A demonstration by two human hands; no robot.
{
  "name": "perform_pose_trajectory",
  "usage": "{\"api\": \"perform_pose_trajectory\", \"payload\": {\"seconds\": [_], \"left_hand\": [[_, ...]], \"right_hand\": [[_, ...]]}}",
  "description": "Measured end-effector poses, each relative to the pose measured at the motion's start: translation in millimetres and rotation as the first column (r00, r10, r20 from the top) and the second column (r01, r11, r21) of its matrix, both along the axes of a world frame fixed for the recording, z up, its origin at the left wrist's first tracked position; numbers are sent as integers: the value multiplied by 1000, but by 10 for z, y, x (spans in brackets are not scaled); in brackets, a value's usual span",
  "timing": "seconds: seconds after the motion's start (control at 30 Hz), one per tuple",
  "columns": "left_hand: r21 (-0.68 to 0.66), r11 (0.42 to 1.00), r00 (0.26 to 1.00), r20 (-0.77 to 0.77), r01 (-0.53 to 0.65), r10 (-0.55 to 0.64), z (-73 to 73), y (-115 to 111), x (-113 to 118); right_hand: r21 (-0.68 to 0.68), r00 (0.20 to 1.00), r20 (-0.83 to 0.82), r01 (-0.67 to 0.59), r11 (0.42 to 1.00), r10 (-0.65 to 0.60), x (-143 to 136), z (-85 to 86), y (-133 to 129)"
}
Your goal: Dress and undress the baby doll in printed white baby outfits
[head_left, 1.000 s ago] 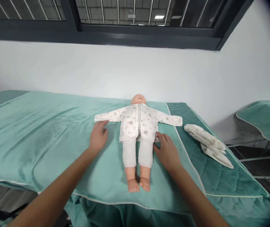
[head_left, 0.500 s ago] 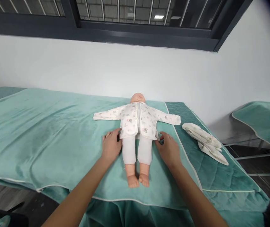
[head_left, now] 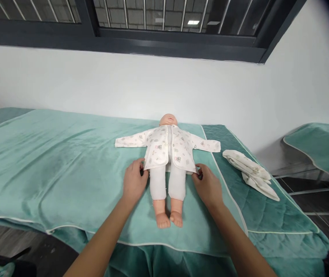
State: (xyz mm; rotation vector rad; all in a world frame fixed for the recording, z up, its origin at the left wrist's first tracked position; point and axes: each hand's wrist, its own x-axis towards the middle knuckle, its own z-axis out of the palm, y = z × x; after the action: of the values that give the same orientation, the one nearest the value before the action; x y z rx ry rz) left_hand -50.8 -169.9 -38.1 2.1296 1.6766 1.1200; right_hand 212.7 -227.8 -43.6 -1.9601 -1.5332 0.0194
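Observation:
A baby doll (head_left: 168,120) lies on its back on the green bed cover, head toward the wall and bare feet toward me. It wears a white printed baby jacket (head_left: 157,148) with both sleeves spread out sideways and the front edges side by side, a narrow gap between them. White fabric covers the doll's legs (head_left: 158,182) down to the shins. My left hand (head_left: 134,180) pinches the jacket's lower corner on the left. At the opposite lower corner, my right hand (head_left: 207,184) grips the hem between thumb and fingers.
Folded white cloth, perhaps a garment (head_left: 251,173), lies right of the doll on the quilted dark green bedding (head_left: 265,215). A white wall (head_left: 124,84) and a dark window frame (head_left: 178,44) stand behind the bed. Metal rails (head_left: 320,192) show at the far right.
The jacket's lower corners have been drawn outward and the hem now flares wider. My right hand has moved slightly right; its fingers have closed on the hem.

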Motion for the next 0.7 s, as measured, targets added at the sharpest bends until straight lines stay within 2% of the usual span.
{"api": "perform_pose_trajectory", "payload": {"seconds": [0.1,0.23,0.37,0.47,0.57,0.63,0.7], "left_hand": [[104,994,1000,-13,17,-15,4,-22,19],[227,972,998,-9,62,-62,-11,-60,30],[319,939,992,-29,126,-124,-32,-74,16],[298,937,981,12,183,-195,20,-50,30],[227,953,972,71,201,-223,141,10,105],[186,960,968,101,209,-230,226,66,178],[126,975,958,202,180,-203,281,127,242]], "right_hand": [[108,997,82,-23,994,14,-19,-22,10],[263,978,156,-174,949,136,-69,-29,26],[302,947,199,-303,904,251,-117,45,39],[308,931,186,-358,881,314,-166,165,106],[282,940,61,-340,897,337,-235,289,224],[277,941,-85,-293,915,327,-281,344,303],[302,912,-269,-224,927,309,-305,367,358]]}}
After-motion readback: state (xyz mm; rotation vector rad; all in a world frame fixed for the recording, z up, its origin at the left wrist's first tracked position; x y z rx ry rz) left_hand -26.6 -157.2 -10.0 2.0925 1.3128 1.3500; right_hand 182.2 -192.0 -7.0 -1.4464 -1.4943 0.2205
